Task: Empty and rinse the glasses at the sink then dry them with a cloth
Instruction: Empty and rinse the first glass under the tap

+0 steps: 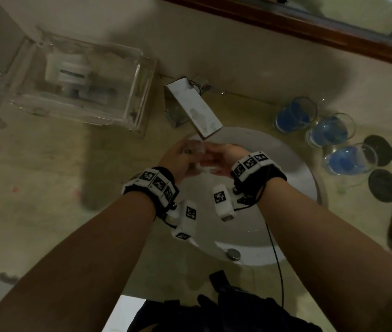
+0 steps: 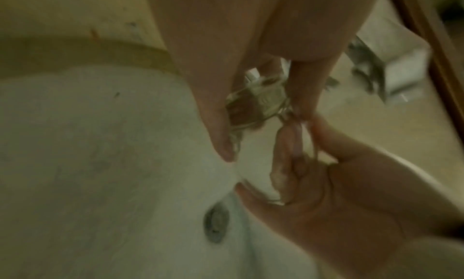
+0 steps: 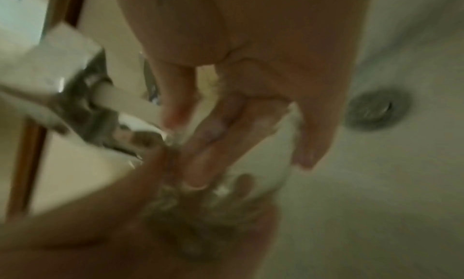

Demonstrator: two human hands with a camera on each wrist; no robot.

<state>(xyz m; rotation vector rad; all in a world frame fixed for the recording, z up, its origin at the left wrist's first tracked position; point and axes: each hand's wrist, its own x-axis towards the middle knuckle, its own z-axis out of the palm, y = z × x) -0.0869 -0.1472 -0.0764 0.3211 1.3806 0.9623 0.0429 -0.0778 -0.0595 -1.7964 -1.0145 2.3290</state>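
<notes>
A beige stone counter fills most of the head view, with a brown wooden frame edge crossing the upper right corner. A round white basin sits in the middle of the frame, its round metal drain plug toward the bottom. A clear rectangular plastic box stands at the upper left. A flat rectangular chrome tap reaches out from top centre over the basin.

My two forearms come up from the bottom edge, each wrist wearing a black band with white marker blocks. My left hand and my right hand meet just under the tap spout, over the basin. Between them I hold a small clear drinking glass. In the left wrist view my left thumb and fingers curl round its base, and my right hand grips the rim end, some fingers seeming to reach inside; blur keeps me from telling more.

At the right of the frame, on the counter beside the basin, stand three clear glasses of blue liquid in a diagonal row. Four round dark coasters lie just right of them.
</notes>
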